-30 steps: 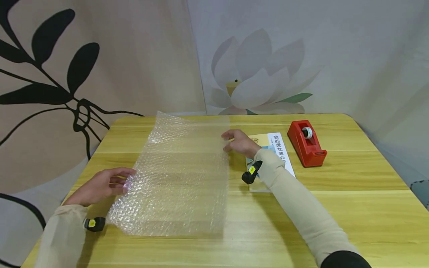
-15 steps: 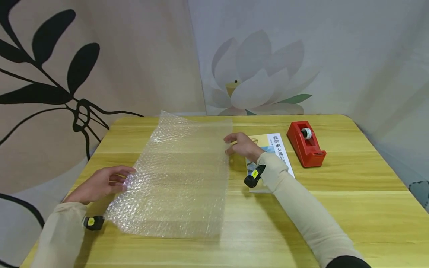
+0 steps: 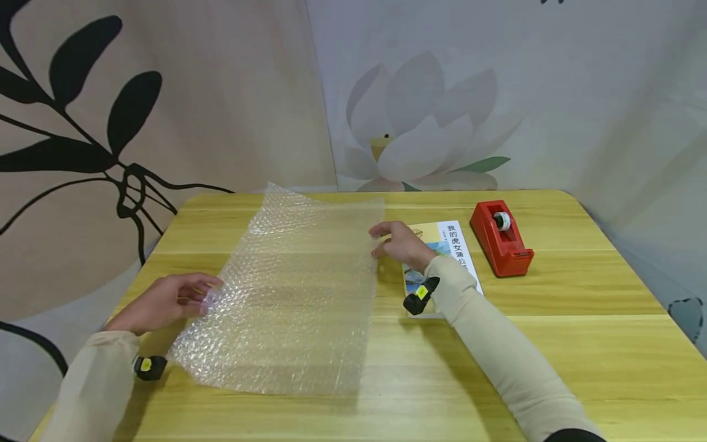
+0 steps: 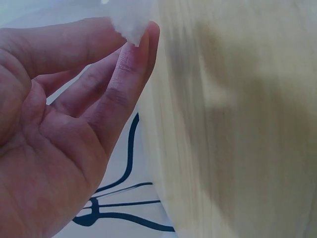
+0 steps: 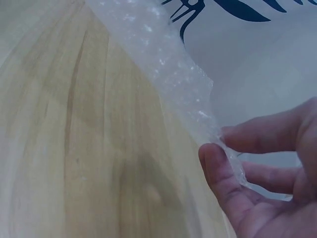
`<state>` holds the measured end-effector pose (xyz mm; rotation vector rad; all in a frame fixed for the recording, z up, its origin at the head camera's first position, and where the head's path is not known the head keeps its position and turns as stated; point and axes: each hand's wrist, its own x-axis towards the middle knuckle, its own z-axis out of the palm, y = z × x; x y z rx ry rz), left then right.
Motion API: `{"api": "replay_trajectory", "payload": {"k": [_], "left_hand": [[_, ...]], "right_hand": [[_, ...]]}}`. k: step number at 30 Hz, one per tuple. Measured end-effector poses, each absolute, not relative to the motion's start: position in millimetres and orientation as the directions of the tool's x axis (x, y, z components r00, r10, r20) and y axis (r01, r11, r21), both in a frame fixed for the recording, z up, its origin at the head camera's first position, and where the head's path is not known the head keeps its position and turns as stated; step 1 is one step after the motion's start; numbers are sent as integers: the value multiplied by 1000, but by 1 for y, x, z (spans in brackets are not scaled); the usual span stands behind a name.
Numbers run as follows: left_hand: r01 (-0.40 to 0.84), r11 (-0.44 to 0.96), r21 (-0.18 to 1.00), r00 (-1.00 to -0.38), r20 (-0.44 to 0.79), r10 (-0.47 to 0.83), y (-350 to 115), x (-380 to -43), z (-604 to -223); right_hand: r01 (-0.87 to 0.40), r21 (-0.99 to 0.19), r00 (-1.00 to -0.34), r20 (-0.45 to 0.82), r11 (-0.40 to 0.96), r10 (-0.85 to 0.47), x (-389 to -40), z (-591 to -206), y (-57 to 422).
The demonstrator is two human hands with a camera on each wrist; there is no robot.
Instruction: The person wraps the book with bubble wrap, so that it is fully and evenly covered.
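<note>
A clear sheet of bubble wrap (image 3: 287, 294) spans the space between my two hands over the left and middle of the table. My left hand (image 3: 168, 301) pinches its left edge; in the left wrist view a bit of the bubble wrap (image 4: 131, 25) sits between thumb and fingertips. On the opposite edge, my right hand (image 3: 403, 244) pinches the sheet, and the right wrist view has the bubble wrap (image 5: 173, 74) running up from between thumb and forefinger. Partly under my right wrist lies a book (image 3: 458, 245) with a white strip of printed characters.
A red tape dispenser (image 3: 501, 238) with a small roll stands right of the book on the wooden table (image 3: 580, 368). Behind the table's far edge hangs a pale curtain (image 3: 248, 92) printed with leaves and a lotus.
The right hand has shifted slightly nearer me with its edge of the bubble wrap. The sheet's lower end has drifted a little left; both hands keep their hold.
</note>
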<state>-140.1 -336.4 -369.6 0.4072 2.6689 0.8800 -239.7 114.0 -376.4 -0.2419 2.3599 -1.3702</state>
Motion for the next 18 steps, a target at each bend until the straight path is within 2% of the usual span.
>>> {"api": "replay_trajectory", "payload": {"k": [7, 18], "left_hand": [[197, 781, 592, -915, -175, 363, -335, -144, -368], [146, 785, 603, -915, -219, 339, -328, -149, -365]], "right_hand": [[34, -866, -907, -237, 499, -348, -236, -374, 116], [4, -867, -912, -208, 499, -353, -230, -372, 125]]}}
